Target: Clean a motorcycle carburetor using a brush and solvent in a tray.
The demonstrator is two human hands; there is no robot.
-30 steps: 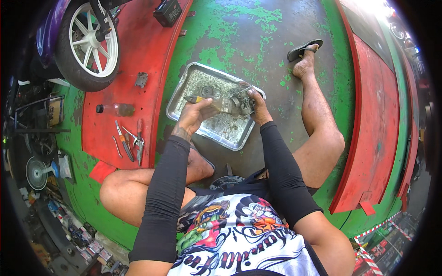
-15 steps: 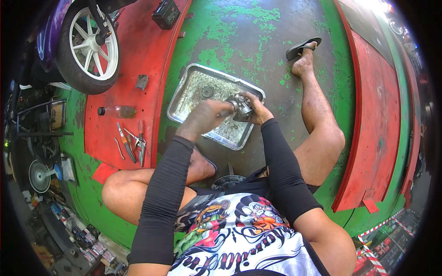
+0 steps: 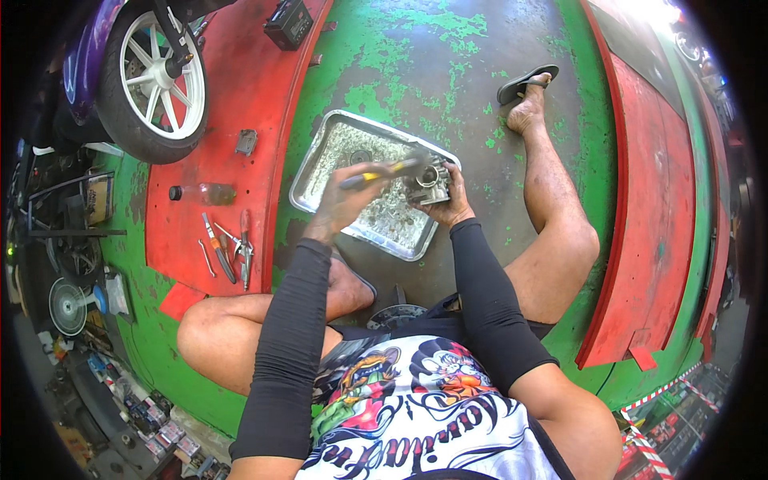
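My left hand [image 3: 346, 200] is closed round the yellow-and-dark handle of a brush [image 3: 370, 175]. The brush's dark head is smeared by motion, close to the upper left side of a grey metal engine part [image 3: 430, 190]. That part has a round opening facing up, and my right hand [image 3: 454, 200] grips it from the right and below. Both hands are over a shallow metal tray [image 3: 324, 128] with wet, speckled contents. A round dark piece [image 3: 360, 158] lies in the tray, beyond my left hand.
On the red platform [image 3: 264, 104] at left are pliers [image 3: 222, 258], other hand tools, a bottle [image 3: 210, 194], a small square metal piece [image 3: 246, 142] and a black battery [image 3: 289, 24]. A motorbike wheel [image 3: 156, 80] stands there too. Another red ramp [image 3: 650, 208] runs along the right.
My left hand has turned and drawn slightly left and down, bringing the brush handle into view. The metal part has turned, its round opening now facing up.
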